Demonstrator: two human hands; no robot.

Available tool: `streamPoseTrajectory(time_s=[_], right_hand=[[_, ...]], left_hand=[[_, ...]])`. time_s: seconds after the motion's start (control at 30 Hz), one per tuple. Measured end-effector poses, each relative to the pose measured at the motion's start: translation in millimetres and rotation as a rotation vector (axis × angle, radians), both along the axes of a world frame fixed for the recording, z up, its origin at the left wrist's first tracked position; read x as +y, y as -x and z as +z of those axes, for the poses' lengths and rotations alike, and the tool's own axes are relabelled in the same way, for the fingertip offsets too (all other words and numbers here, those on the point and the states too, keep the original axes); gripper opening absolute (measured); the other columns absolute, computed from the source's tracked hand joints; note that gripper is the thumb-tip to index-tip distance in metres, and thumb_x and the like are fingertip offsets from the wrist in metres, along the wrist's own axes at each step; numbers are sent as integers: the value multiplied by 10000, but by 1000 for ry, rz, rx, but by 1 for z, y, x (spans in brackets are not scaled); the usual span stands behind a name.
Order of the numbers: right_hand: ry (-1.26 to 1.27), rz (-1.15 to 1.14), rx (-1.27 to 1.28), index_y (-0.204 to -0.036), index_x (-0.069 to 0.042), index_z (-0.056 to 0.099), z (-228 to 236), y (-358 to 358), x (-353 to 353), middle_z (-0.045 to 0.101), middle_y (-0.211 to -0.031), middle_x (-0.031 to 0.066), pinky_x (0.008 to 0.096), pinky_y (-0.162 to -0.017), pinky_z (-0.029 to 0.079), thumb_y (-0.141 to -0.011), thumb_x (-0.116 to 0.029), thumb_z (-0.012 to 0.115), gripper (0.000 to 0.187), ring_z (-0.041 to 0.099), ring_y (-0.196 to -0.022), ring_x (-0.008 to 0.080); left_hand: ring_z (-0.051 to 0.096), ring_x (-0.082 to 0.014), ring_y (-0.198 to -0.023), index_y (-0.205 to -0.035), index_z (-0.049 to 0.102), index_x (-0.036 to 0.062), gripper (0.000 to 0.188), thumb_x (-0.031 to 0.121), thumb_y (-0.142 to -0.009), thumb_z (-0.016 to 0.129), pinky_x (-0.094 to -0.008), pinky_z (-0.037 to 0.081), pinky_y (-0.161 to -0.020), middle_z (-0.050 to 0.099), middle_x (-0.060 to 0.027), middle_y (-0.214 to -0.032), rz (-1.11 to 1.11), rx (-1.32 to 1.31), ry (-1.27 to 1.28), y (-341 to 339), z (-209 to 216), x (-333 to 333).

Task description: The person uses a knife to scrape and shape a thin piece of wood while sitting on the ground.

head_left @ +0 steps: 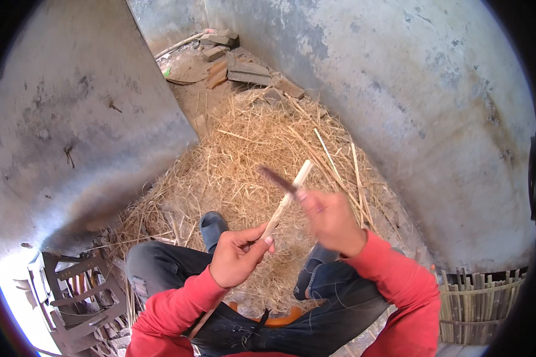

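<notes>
Aslant, pale slim strip (284, 204), left fingers (258, 249) grasping it, right fingers (311, 204) clasping probable knife (278, 179)

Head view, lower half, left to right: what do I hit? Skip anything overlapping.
Brown slatted frame → left hand → right hand → pale upright-slatted container.
</notes>
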State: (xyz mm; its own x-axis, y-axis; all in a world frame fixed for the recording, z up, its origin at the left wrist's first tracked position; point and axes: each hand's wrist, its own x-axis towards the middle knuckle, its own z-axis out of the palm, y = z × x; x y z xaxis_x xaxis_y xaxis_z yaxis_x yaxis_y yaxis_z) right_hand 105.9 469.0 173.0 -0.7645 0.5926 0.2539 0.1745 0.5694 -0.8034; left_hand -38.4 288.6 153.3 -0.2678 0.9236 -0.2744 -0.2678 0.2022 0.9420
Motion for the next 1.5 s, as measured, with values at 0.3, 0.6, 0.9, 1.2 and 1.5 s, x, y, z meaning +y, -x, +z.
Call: streamPoseTrajectory(time_s=[0.3,0.6,0.9,1.2,1.5], right_hand=[[89,-61,-2,-782,-1,626,-1,1,6,471,-523,152,396,-447,360,-1061,-284,526,410,441,-424,224],[152,-10,-39,-813,2,652,-7,1,2,464,-537,142,384,-465,372,-1071,-286,507,413,464,-461,175],[428,203,-118,-851,-4,663,-12,0,-24,455,-564,77,344,-492,364,-1079,-292,491,405,425,-515,130],[436,-56,53,-767,-18,569,-3,-3,5,414,-573,7,318,-500,330,-1076,-287,506,415,376,-549,85],[370,-76,27,-794,-9,604,6,-5,18,452,-582,15,321,-505,348,-1068,-299,508,410,412,-547,99]], left_hand=[[594,-59,-804,-1306,627,-73,320,34,-1005,608,-215,482,-704,686,-36,-922,74,323,-143,-7,-20,-1],[511,-20,-653,-1300,640,-60,319,36,-997,621,-195,410,-570,674,-5,-869,36,207,-89,-4,-2,1],[491,8,-665,-1301,655,-27,316,74,-1003,626,-175,406,-578,697,27,-860,37,24,-23,3,4,0],[459,0,-570,-1359,600,-34,367,51,-1003,620,-181,344,-493,694,-8,-882,-15,93,-27,4,-2,2],[446,-42,-529,-1407,542,-37,385,60,-1034,539,-198,353,-481,684,-75,-838,-86,-153,29,3,6,7]])
